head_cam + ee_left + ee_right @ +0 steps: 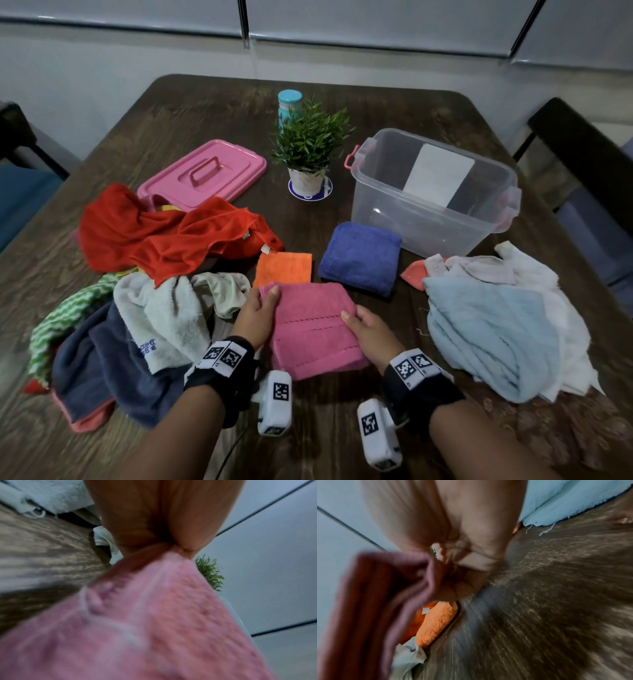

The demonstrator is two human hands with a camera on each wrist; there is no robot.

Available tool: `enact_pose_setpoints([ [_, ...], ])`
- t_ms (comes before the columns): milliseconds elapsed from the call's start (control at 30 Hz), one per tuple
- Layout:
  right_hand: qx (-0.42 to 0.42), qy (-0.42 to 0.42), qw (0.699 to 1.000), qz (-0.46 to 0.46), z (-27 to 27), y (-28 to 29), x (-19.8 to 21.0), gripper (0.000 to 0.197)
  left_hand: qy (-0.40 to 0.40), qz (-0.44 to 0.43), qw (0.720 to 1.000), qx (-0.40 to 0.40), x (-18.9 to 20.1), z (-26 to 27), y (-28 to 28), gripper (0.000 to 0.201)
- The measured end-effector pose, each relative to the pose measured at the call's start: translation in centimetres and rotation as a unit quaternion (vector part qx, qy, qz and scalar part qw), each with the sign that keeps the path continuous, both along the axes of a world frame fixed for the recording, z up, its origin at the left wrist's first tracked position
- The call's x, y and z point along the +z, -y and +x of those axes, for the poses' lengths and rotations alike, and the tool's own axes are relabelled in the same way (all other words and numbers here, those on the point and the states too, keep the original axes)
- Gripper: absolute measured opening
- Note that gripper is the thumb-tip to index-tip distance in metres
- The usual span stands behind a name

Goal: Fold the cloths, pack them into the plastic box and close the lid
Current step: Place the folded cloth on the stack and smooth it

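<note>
Both hands, L (257, 315) & R (368, 329), thumbs up top, fingers curled under.

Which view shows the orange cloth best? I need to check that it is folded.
The head view: the orange cloth lies flat as a neat square on the table, beyond the pink towel. The right wrist view shows only a blurred edge of it; the left wrist view shows none.

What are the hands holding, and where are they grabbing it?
Both hold the folded pink towel. The left hand pinches its far left corner; the right hand grips its right edge, thumb on top, fingers underneath.
</note>
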State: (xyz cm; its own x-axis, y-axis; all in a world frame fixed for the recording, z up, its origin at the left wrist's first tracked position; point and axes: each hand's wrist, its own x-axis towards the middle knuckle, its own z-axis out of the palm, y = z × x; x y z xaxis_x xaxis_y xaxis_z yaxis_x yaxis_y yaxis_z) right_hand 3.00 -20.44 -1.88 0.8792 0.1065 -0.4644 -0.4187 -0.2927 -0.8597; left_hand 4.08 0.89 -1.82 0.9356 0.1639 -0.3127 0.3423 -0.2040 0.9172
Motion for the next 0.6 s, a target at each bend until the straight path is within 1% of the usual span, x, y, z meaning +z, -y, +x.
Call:
enact_pose_setpoints([
  [67,-0.002,0.03,0.999,-0.034,0.0,0.0,0.7,0.021,-0.039,-0.094,0.995,0.003,-0.5,-0.3,0.0,0.068],
  [133,-0.017,0.046,0.998,-0.028,0.0,0.2,1.1,0.023,-0.064,-0.142,0.988,-0.01,-0.6,-0.7,0.4,0.079],
  [200,-0.036,0.067,0.997,-0.033,0.2,0.4,1.6,0.021,-0.097,-0.142,0.984,-0.037,-1.0,-1.3,1.0,0.088],
  [300,-0.054,0.108,0.992,-0.036,0.8,0.7,2.3,0.018,-0.117,-0.138,0.981,-0.076,-2.7,-1.8,1.8,0.123],
  [333,-0.059,0.123,0.99,-0.039,1.1,0.9,2.7,0.02,-0.119,-0.139,0.979,-0.089,-2.9,-1.9,2.3,0.131],
  [367,-0.064,0.139,0.988,-0.035,1.4,1.0,3.1,0.022,-0.118,-0.15,0.976,-0.103,-2.9,-1.9,2.9,0.131],
  [400,-0.069,0.146,0.986,-0.031,1.7,1.2,3.4,0.024,-0.114,-0.164,0.974,-0.11,-2.8,-1.8,3.5,0.123],
  [467,-0.077,0.164,0.983,-0.043,2.8,1.7,4.2,0.021,-0.085,-0.203,0.971,-0.096,-1.9,-1.1,4.7,0.088],
  [500,-0.077,0.17,0.981,-0.055,3.4,2.0,4.6,0.017,-0.068,-0.21,0.971,-0.092,-1.3,-0.3,5.0,0.077],
  [533,-0.078,0.176,0.979,-0.067,4.1,2.4,5.0,0.014,-0.047,-0.207,0.973,-0.096,-0.5,0.6,5.1,0.073],
  [600,-0.1,0.183,0.974,-0.085,5.7,3.4,6.0,0.021,0.017,-0.163,0.979,-0.121,1.0,3.3,5.3,0.065],
])
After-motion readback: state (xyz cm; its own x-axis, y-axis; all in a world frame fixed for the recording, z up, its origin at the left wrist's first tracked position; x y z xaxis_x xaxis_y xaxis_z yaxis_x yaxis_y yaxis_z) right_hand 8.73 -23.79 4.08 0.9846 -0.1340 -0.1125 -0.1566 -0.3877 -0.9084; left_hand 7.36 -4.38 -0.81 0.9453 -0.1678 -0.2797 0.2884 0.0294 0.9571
